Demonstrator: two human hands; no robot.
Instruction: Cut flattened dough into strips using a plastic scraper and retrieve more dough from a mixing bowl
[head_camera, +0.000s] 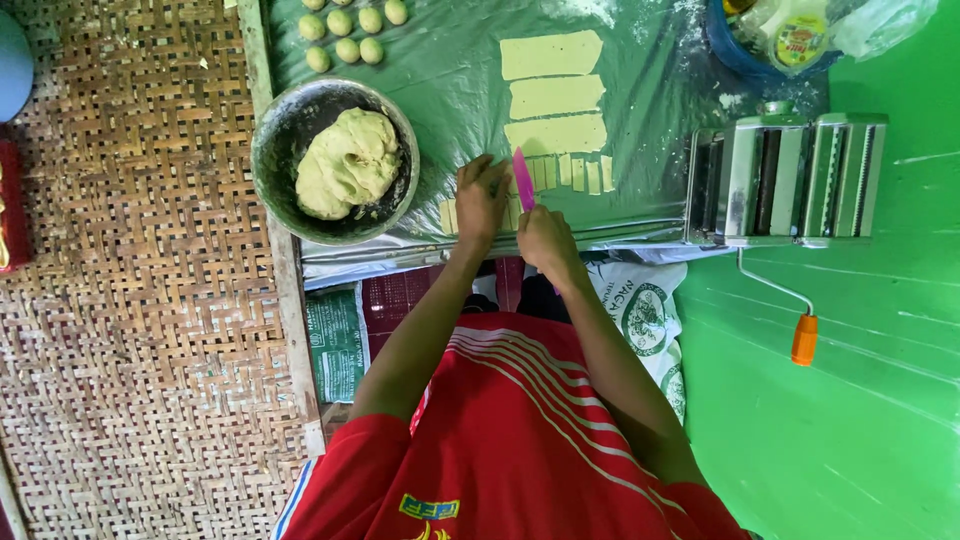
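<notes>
Here, right hand (547, 240) clamped on pink knife (523, 178); left hand (482, 198) flat, fingers apart, on dough strip (452, 215); dough bowl (272, 150) beside.

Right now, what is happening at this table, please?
A person in a red shirt is cutting a flattened dough sheet into small strips on a green plastic-covered board. The right hand holds a pink knife over the dough strips, while the left hand presses on the dough beside the blade. Three larger dough rectangles lie beyond, uncut. A metal bowl with a dough lump sits to the left, small dough balls lie above it, and a hand-crank pasta roller stands to the right.
</notes>
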